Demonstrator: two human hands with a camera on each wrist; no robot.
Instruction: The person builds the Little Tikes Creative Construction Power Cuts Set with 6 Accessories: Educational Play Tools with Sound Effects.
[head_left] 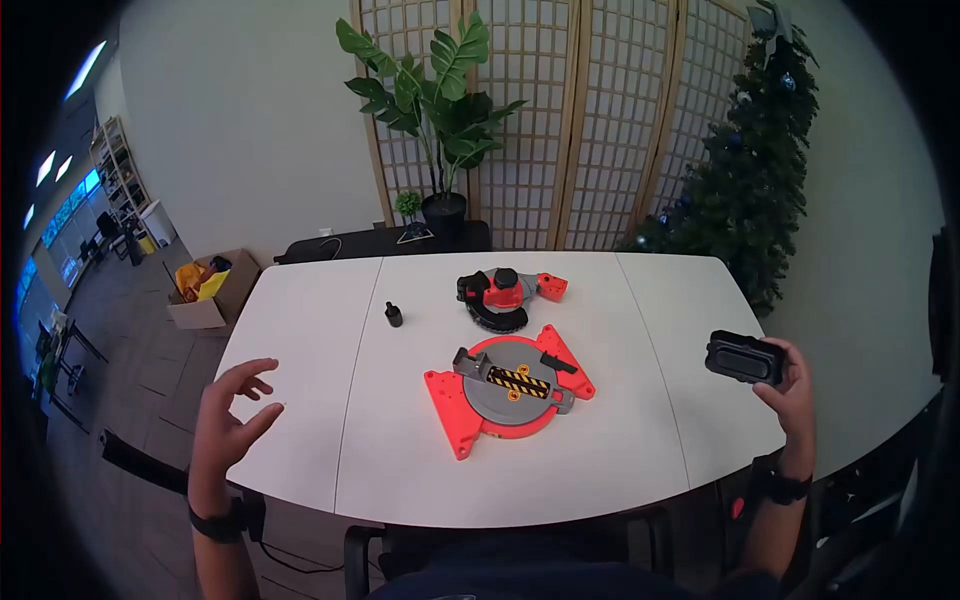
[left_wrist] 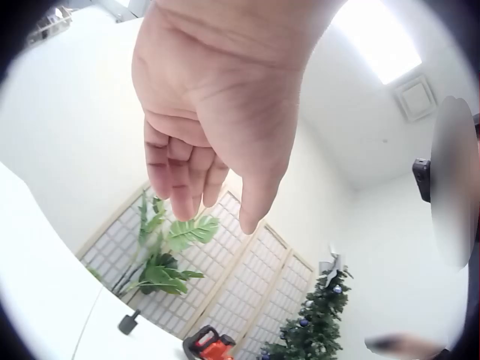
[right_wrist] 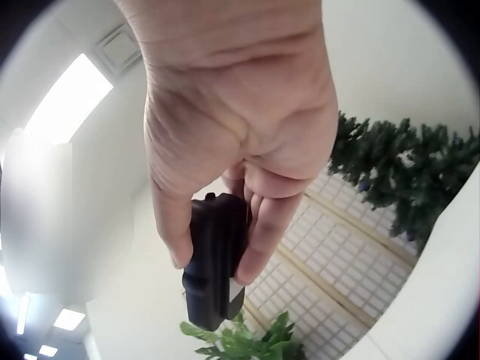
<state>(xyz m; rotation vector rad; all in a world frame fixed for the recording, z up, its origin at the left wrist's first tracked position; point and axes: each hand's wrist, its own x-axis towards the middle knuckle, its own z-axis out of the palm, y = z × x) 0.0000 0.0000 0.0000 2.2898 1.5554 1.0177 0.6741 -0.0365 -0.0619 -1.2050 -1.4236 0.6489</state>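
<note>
In the head view we see the right hand (head_left: 796, 392) at the right side of the frame, and it pinches a black case (head_left: 742, 357) between the thumb and the fingers, as the right wrist view also shows. The left hand (head_left: 232, 410), at the left of the frame, is raised with loosely parted fingers and holds nothing. In our judgement, the main risk is a drop: the case is held only by one end, so if the grip becomes loose or the wrist turns quickly, it could slip out. Because it hangs near the right edge of the white table (head_left: 560, 490), we think it might then fall past this edge and not on the top. A fast swing toward the middle of the frame could also knock the toy saw (head_left: 503, 300) or the red base (head_left: 457, 420) in the centre. The small black knob (head_left: 394, 316), left of the saw, stands upright and looks narrow, so a careless sweep of the left arm could tip it over. About containers: we cannot tell if the black case is hollow or has something inside. At the left of the frame, a cardboard box (head_left: 196, 317) is filled with orange and yellow things, and at the top centre a black pot (head_left: 444, 214) holds a leafy plant (head_left: 460, 62).
</note>
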